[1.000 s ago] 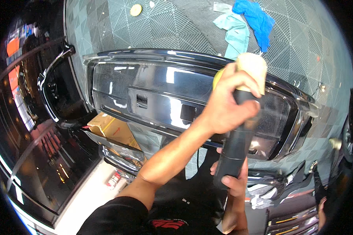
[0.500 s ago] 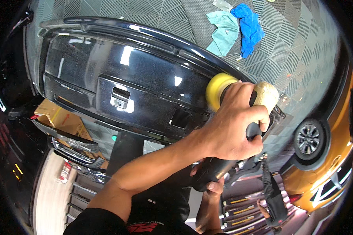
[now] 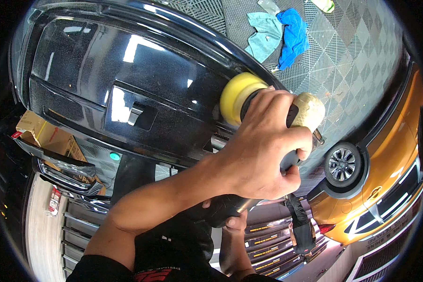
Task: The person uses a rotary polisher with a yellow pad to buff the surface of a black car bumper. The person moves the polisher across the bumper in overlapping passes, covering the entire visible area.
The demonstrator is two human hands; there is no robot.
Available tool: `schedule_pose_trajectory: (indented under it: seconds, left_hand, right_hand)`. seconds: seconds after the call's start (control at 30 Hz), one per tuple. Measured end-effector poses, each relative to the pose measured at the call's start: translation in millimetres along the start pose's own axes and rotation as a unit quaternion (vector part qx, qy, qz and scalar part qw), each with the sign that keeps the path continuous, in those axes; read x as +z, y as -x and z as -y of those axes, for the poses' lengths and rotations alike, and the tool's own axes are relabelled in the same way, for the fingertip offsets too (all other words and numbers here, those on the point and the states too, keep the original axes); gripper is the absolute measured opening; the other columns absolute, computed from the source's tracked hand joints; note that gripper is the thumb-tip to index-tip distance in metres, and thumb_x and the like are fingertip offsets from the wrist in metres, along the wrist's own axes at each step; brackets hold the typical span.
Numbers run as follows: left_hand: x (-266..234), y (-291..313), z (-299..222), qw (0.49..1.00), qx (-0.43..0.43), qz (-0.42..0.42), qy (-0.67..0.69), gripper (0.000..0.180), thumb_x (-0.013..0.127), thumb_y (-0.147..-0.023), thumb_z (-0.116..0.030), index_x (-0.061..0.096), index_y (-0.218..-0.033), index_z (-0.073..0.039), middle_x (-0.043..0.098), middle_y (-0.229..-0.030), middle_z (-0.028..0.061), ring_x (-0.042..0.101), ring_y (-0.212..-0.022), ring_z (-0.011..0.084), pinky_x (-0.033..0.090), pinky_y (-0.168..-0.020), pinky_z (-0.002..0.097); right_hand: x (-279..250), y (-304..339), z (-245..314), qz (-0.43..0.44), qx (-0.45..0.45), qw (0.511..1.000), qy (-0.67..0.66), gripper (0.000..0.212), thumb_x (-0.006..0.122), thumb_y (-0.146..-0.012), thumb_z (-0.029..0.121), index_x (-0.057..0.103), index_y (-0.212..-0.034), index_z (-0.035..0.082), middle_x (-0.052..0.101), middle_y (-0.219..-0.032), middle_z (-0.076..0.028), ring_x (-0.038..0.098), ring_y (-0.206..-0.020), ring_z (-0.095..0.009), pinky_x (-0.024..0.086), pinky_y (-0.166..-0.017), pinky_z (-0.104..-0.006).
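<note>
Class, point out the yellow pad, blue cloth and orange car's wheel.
Yellow pad (image 3: 234, 97): head view, on its visible middle.
Blue cloth (image 3: 293, 40): head view, on its middle.
Wheel (image 3: 341, 164): head view, on its hub.

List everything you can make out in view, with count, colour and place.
Polisher: one, black and cream, in both hands
Pad: one, yellow, on the polisher
Car panel: one, glossy black, left and middle
Teal cloth: one, teal, floor at top
Blue cloth: one, blue, beside the teal cloth
Floor: one, grey-green, top and right
Car: one, orange, right
Wheel: one, black and silver, on that car
Cardboard box: one, brown, lower left
Other person: one, dark clothing, lower right background
Left hand: one, bare, on the polisher's head
Right hand: one, bare, on its handle
</note>
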State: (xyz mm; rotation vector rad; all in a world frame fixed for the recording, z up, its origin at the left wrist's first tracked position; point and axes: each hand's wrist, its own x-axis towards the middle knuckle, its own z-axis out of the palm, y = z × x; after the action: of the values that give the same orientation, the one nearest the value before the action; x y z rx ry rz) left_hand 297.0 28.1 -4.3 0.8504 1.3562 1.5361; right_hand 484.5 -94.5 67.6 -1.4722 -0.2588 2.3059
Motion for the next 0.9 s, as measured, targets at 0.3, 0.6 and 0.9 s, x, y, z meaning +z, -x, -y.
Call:
schedule_pose_trajectory:
  seconds: [0.3,0.6,0.9]
  left_hand:
    - [-19.9,-6.2,-8.3,1.000,-0.017,0.002,-0.011,0.030,0.079,-0.061,-0.004,0.064,-0.086,-0.010,0.049,-0.112,0.0226,0.051,-0.113,0.0465,0.039,-0.104,0.0571]
    - [-21.6,-7.1,-8.2,1.000,-0.021,0.007,0.003,0.027,0.079,-0.063,-0.004,0.064,-0.085,-0.008,0.048,-0.106,0.0223,0.050,-0.111,0.0457,0.039,-0.102,0.0586]
    - [-9.1,-7.1,-2.7,1.000,-0.012,0.011,0.011,0.028,0.078,-0.064,-0.005,0.063,-0.087,-0.008,0.048,-0.108,0.0232,0.050,-0.114,0.0465,0.038,-0.108,0.0599]
  right_hand:
    - [13.1,-2.7,0.4,-0.008,0.033,0.999,0.020,0.081,0.089,-0.071,0.027,0.055,-0.137,-0.006,0.069,-0.114,-0.024,0.069,-0.106,-0.036,0.055,-0.094,-0.0451]
    - [23.3,-0.7,3.0,-0.015,0.033,0.999,0.010,0.080,0.087,-0.074,0.026,0.053,-0.138,-0.007,0.069,-0.115,-0.025,0.068,-0.107,-0.036,0.055,-0.095,-0.0456]
    - [15.2,4.7,2.7,-0.026,0.018,0.999,0.015,0.077,0.087,-0.074,0.026,0.056,-0.136,-0.007,0.069,-0.115,-0.025,0.069,-0.107,-0.036,0.055,-0.094,-0.0459]
